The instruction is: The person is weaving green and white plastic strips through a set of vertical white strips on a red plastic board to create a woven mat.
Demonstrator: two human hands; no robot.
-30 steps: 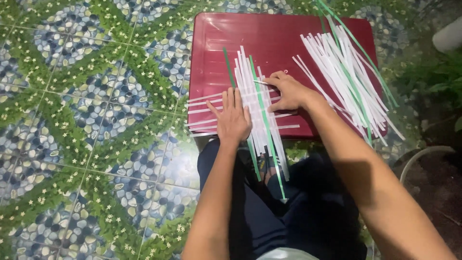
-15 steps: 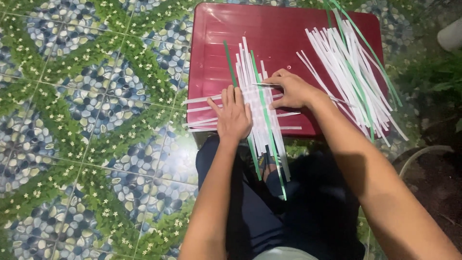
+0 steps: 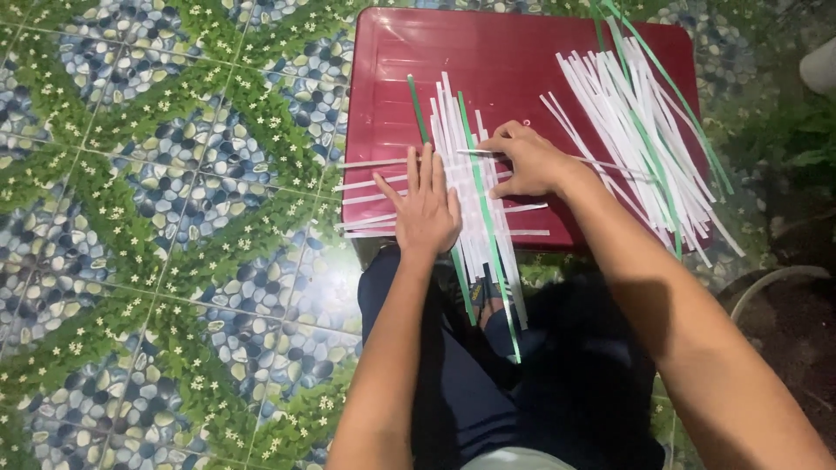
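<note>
A dark red plastic stool top (image 3: 514, 61) carries a partly woven mat of white and green strips (image 3: 475, 187). My left hand (image 3: 427, 207) lies flat on the mat's left side, fingers together, pressing the strips down. My right hand (image 3: 527, 161) pinches a white horizontal strip (image 3: 601, 163) and holds it across the upright strips. Several upright strips hang over the stool's near edge above my lap.
A loose pile of white and green strips (image 3: 640, 130) lies on the stool's right half, overhanging its edges. Patterned blue and green floor tiles (image 3: 157, 226) spread to the left. A pale curved hose (image 3: 775, 283) and dark ground sit at the right.
My right hand has shifted slightly along the horizontal strip it holds. My left hand stays pressed on the woven strips. The view has drifted a little.
</note>
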